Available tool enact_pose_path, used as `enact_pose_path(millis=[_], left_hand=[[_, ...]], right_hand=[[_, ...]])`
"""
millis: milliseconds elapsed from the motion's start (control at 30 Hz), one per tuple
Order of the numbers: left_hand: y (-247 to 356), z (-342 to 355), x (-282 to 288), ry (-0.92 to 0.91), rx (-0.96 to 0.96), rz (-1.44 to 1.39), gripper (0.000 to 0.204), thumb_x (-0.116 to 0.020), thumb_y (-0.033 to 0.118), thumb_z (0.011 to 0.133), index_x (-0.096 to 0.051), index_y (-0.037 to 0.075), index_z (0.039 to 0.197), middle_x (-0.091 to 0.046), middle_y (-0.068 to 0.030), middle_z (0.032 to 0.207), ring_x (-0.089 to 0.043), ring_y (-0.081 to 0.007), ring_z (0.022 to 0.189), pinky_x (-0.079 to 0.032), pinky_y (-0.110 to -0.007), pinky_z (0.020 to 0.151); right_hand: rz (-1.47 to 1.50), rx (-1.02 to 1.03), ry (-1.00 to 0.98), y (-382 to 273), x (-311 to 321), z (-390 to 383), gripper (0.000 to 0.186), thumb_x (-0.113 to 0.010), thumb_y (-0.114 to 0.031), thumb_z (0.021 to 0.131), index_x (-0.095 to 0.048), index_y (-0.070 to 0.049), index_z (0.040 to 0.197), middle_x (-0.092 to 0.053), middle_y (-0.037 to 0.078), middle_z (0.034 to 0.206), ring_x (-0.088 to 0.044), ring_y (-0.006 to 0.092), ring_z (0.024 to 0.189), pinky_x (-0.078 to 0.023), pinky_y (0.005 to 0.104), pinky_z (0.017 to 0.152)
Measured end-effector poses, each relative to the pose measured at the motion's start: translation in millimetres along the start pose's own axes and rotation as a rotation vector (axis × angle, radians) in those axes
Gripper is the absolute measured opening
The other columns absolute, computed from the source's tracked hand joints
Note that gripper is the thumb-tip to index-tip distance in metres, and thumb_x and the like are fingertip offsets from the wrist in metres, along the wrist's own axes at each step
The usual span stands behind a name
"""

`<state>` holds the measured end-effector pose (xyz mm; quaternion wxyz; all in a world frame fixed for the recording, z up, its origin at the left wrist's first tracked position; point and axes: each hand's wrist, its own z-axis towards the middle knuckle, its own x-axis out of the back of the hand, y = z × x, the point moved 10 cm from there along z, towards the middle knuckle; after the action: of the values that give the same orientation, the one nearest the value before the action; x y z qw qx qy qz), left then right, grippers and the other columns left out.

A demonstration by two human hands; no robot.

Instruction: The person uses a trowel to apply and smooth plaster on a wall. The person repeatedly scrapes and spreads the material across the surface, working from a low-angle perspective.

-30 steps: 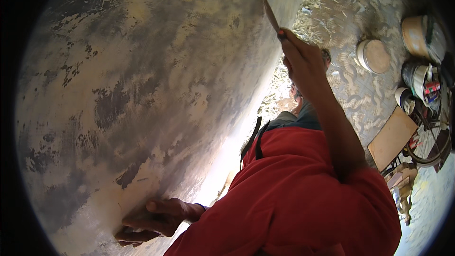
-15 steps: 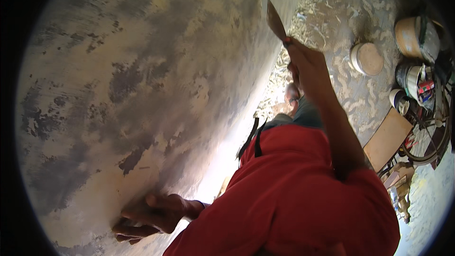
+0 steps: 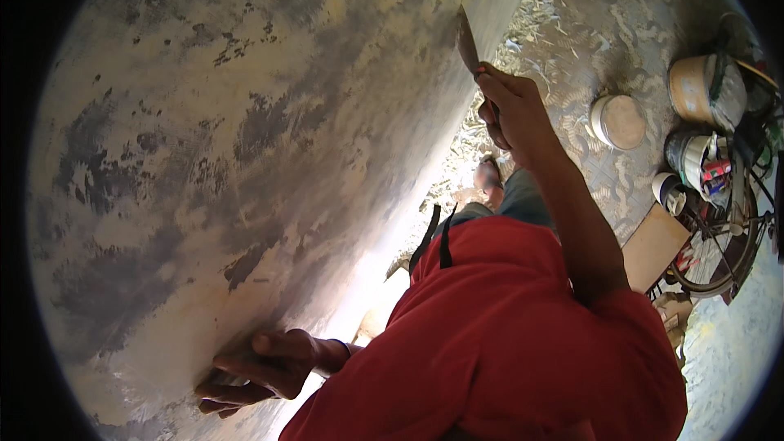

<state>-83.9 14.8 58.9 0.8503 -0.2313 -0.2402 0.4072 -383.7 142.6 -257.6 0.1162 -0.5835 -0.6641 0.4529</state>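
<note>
In my right hand [image 3: 516,114] is a scraper [image 3: 467,42], its handle wrapped by closed fingers. The thin blade points up and away from me, its edge close to the wall; whether it touches, I cannot tell. The wall [image 3: 327,122] fills the left side, pale with dark grey and yellowish patches where its surface looks worn or peeled. Low on that wall rests my left hand [image 3: 265,369], fingers spread and the palm turned to the surface. A dark band circles the left wrist.
Pale flakes and debris [image 3: 531,16] lie along the wall's foot, near my foot [image 3: 488,178]. On the patterned floor stand a lidded tub [image 3: 618,122], a larger bucket [image 3: 694,90] and a container of odds and ends [image 3: 704,159]. A board [image 3: 656,247] leans by a bicycle wheel [image 3: 727,265].
My right hand has moved a little left with the scraper, and the blade is turned more upright. The view has shifted slightly. My left hand stays on the wall.
</note>
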Motion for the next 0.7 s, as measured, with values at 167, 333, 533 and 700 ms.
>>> enact_pose_path(millis=[167, 333, 533, 700], left_hand=[[0.0, 1.7, 3.0, -0.004, -0.009, 0.007, 0.046, -0.06, 0.036, 0.105, -0.067, 0.004, 0.138, -0.049, -0.0244, 0.157, -0.034, -0.039, 0.154, -0.012, -0.062, 0.127], [-0.6, 0.2, 1.7, 0.029, 0.026, -0.019, 0.046, -0.06, 0.039, 0.105, -0.071, 0.003, 0.132, -0.051, -0.0249, 0.155, -0.034, -0.0392, 0.154, -0.013, -0.062, 0.127], [-0.5, -0.1, -1.0, 0.04, 0.035, -0.006, 0.047, -0.06, 0.041, 0.104, -0.073, 0.003, 0.129, -0.052, -0.0247, 0.154, -0.036, -0.0387, 0.153, -0.015, -0.061, 0.127], [-3.4, -0.2, 2.9, 0.04, 0.038, 0.0, 0.049, -0.06, 0.043, 0.104, -0.073, 0.002, 0.128, -0.054, -0.0242, 0.153, -0.037, -0.0374, 0.153, -0.016, -0.059, 0.127]], right_hand=[[-0.04, -0.042, 0.074, -3.7, 22.0, -15.7, 0.035, -0.057, -0.027, 0.107, -0.066, -0.003, 0.131, -0.048, -0.005, 0.062, -0.036, 0.0031, 0.041, -0.024, 0.0228, 0.036], [0.023, -0.022, -0.009, -4.9, 5.0, 1.1, 0.037, -0.058, -0.026, 0.107, -0.065, -0.002, 0.134, -0.05, -0.003, 0.063, -0.035, 0.0031, 0.039, -0.025, 0.0237, 0.035], [-0.108, 0.054, 0.027, 1.6, 29.5, -0.4, 0.04, -0.059, -0.021, 0.107, -0.059, -0.002, 0.142, -0.051, -0.004, 0.071, -0.037, 0.002, 0.05, -0.029, 0.0213, 0.043], [-0.225, 0.165, 0.09, 23.3, 42.9, -23.1, 0.044, -0.059, -0.021, 0.105, -0.058, -0.003, 0.145, -0.05, -0.004, 0.071, -0.043, 0.004, 0.058, -0.039, 0.0253, 0.053]])
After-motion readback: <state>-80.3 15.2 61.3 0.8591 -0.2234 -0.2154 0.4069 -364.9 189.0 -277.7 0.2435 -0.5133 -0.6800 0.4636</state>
